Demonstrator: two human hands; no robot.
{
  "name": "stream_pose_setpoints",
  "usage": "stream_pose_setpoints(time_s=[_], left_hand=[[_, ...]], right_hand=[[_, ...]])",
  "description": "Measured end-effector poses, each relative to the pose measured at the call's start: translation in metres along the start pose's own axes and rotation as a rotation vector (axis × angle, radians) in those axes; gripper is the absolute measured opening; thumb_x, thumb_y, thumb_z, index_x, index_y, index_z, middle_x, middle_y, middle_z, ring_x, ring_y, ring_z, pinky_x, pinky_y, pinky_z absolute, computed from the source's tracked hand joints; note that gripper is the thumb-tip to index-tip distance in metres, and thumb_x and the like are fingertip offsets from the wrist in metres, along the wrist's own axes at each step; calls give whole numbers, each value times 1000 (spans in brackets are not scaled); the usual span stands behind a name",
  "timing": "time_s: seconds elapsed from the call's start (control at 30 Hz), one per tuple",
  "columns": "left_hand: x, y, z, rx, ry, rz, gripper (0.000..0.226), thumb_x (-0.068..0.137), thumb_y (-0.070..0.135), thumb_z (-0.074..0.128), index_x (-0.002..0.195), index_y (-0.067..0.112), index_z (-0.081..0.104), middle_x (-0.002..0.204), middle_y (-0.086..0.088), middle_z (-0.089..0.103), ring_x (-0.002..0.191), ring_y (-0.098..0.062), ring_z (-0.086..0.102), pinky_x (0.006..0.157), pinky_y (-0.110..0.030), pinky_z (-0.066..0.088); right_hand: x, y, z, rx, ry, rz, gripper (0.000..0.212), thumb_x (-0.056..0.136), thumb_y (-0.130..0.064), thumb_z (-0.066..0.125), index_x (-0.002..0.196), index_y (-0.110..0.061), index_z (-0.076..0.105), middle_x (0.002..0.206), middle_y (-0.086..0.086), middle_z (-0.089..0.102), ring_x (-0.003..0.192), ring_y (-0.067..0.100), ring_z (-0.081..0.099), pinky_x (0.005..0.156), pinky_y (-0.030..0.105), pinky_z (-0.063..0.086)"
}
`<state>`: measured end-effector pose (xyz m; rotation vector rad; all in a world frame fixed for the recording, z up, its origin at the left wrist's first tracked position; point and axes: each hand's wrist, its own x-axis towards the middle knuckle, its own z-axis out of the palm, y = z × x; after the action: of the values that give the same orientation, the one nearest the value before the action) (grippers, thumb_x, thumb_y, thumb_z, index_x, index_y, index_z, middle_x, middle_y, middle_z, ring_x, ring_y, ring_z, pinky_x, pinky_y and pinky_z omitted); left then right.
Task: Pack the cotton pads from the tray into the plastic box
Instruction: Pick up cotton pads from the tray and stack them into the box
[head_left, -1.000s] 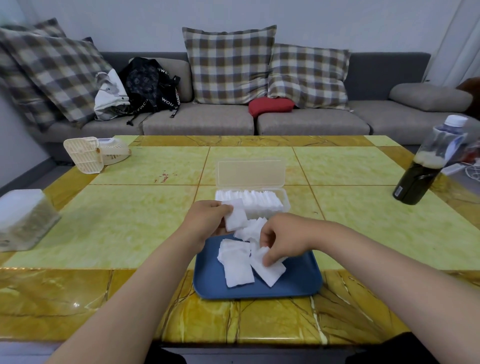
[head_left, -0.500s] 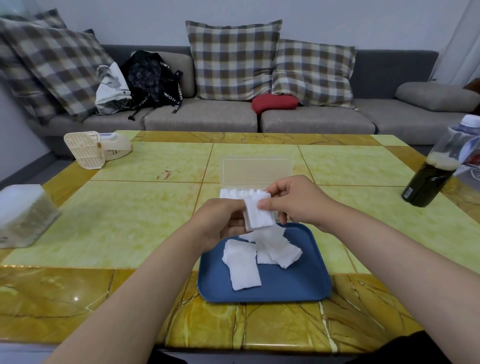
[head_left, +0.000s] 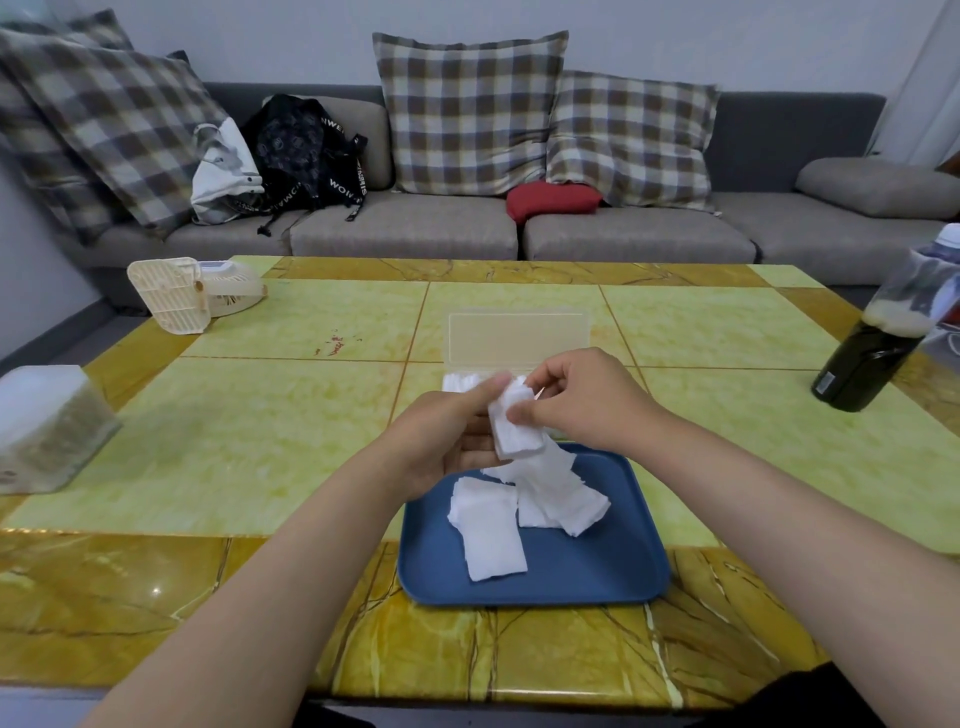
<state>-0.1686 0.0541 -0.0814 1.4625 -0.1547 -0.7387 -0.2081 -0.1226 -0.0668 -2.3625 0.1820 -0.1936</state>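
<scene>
Pinching one stack of cotton pads (head_left: 514, 428) above the tray (head_left: 597, 571), left hand (head_left: 441, 447) and right hand (head_left: 587, 400) fingers clamp it. The plastic box (head_left: 519, 338) lies open.

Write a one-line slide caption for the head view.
Stacked cotton pads held in left hand and right hand near the blue tray and open plastic box.

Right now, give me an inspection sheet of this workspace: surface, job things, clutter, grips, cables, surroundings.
Surface: tiled yellow-green table, red marks on it.
Job things: plastic box open, packed pads inside; blue tray with loose cotton pads.
Clutter: dark bottle right; small fan far left; white container left edge.
Grips: left grip holds a pad stack; right grip pinches it.
Cables: nothing seen.
Surroundings: grey sofa, checked cushions, bags, red cushion.
</scene>
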Motion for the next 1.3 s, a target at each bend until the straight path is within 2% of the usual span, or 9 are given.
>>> stream_pose_setpoints(time_s=[0.1,0.23,0.33,0.5,0.7,0.83,0.93,1.03,1.3], left_hand=[[4,-2,-3,100,75,36,30,92,20,71,109,-5,72,99,-14,79,92,-25,77,78,-31,63],[7,2,-11,-2,195,16,20,94,9,67,106,-7,70,97,-16,78,78,-23,77,62,-27,62],[10,3,-15,-10,237,20,18,94,9,67,104,-6,70,101,-19,76,79,-25,76,58,-25,60],[13,-1,-14,29,256,12,15,94,9,68,101,-4,71,99,-18,77,75,-21,76,57,-24,59],[14,-2,-13,36,260,38,14,94,10,68,100,-2,72,99,-16,77,78,-21,77,59,-24,60],[15,-4,-14,33,303,68,14,94,12,68,98,-1,72,99,-16,77,84,-27,77,63,-28,62],[16,-6,-11,9,319,86,17,95,13,66,97,-2,72,100,-18,76,91,-31,76,68,-32,64],[16,-9,-6,-12,286,87,18,95,15,67,99,-2,73,102,-18,77,92,-30,76,73,-35,64],[11,-8,3,-127,156,84,24,100,18,61,111,-1,71,99,-15,78,88,-26,77,70,-30,62]], right_hand=[[0,7,-4,-76,52,-21,27,77,-48,81,84,-24,71,73,-10,68,65,5,60,58,23,43],[-2,22,-12,-266,-124,-103,9,90,-26,70,87,-25,78,85,-17,70,79,2,64,72,24,52],[-2,29,-9,-451,-303,-146,33,91,-13,63,110,-37,74,94,-25,56,79,-5,51,66,15,40],[1,31,1,-592,-450,-226,55,86,-10,60,131,-41,61,124,-20,56,97,6,50,74,25,43],[2,28,0,-724,-386,-262,20,81,-24,67,99,-32,68,98,-13,60,90,15,59,70,33,50],[0,24,-17,-480,-248,-170,9,80,-32,76,86,-27,73,92,-11,68,80,12,61,73,35,54],[-3,16,-29,-48,-170,-42,13,81,-24,82,82,-14,74,78,2,70,50,9,52,54,31,50],[-6,8,-30,225,-165,112,16,81,-20,84,87,-9,76,58,-1,65,40,11,47,44,24,37],[-6,-8,-7,406,-91,275,20,79,-23,85,89,-9,74,55,-3,67,38,12,48,36,17,28]])
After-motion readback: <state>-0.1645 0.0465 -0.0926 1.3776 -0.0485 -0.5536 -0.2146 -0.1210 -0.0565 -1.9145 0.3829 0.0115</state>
